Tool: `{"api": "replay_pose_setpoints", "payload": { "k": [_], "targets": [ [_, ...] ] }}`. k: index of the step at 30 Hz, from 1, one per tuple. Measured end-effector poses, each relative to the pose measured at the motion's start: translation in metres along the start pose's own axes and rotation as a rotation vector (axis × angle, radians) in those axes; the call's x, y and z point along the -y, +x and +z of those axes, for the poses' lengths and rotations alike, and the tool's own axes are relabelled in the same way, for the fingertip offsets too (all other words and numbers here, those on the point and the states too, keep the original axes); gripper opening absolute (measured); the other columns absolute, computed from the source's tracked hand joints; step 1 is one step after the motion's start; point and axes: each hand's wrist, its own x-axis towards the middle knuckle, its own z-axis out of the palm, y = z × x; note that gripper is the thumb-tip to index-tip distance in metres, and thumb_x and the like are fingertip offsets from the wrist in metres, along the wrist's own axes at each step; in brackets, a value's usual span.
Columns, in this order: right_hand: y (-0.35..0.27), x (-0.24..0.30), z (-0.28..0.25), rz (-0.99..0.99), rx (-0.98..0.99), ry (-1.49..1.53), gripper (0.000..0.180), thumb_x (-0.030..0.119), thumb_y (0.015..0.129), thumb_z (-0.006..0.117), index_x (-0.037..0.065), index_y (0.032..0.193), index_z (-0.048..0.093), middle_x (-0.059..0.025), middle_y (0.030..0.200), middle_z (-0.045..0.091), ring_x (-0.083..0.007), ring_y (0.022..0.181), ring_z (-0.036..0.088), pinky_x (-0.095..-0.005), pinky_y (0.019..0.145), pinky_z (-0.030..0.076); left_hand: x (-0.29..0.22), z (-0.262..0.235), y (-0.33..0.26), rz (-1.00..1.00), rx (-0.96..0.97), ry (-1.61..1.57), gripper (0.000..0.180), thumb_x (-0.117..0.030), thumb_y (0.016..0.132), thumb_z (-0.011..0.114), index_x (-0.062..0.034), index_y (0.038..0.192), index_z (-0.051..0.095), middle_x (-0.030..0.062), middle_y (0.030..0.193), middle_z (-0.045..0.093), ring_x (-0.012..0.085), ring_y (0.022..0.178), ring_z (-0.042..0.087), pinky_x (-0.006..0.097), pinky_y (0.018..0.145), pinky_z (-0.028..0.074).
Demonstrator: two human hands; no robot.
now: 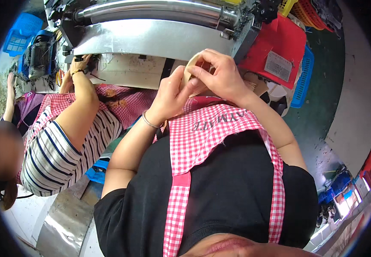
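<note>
While both arms rise before the pink checked apron (202, 132), the left hand (172, 92) and right hand (219, 75) pinch a tan roll of tape (190, 68) between closed fingers, just below a grey metal machine (151, 38). A co-worker's hand (79, 64) rests at the machine's edge.

A pale, stained worktop (125, 70) — sitting under a silver metal machine housing (151, 38).
</note>
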Motion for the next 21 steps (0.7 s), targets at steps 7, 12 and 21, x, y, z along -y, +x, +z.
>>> {"api": "replay_pose_setpoints", "payload": {
  "k": [7, 12, 21],
  "targets": [
    [0.033, 0.002, -0.008, 0.13, 0.07, 0.414, 0.015, 0.013, 0.09, 0.074, -0.001, 0.095, 0.074, -0.0031, 0.082, 0.073, -0.0057, 0.077, 0.063, -0.0244, 0.071, 0.053, -0.006, -0.016, 0.018, -0.242, 0.125, -0.904, 0.034, -0.023, 0.107, 0.05, 0.0045, 0.123, 0.063, 0.0107, 0.1, 0.074, 0.0126, 0.085, 0.071, 0.025, 0.069, 0.055],
    [0.051, 0.007, -0.011, 0.176, 0.116, 0.266, 0.013, 0.01, 0.092, 0.073, -0.001, 0.1, 0.072, -0.0012, 0.09, 0.071, -0.0048, 0.085, 0.064, -0.0223, 0.075, 0.054, 0.002, -0.021, 0.029, -0.077, -0.108, -0.483, 0.032, -0.023, 0.107, 0.05, 0.003, 0.113, 0.067, 0.0077, 0.092, 0.072, 0.0081, 0.085, 0.068, 0.02, 0.068, 0.05],
    [0.131, 0.002, -0.029, -0.553, -0.305, -0.632, 0.025, 0.015, 0.087, 0.069, 0.005, 0.11, 0.069, -0.0142, 0.1, 0.068, -0.0332, 0.09, 0.065, -0.0426, 0.082, 0.053, 0.006, -0.044, 0.063, -0.558, 0.158, -1.19, 0.032, -0.019, 0.107, 0.045, 0.007, 0.117, 0.061, 0.0102, 0.089, 0.068, 0.0234, 0.084, 0.073, 0.027, 0.07, 0.063]
  ]
}}
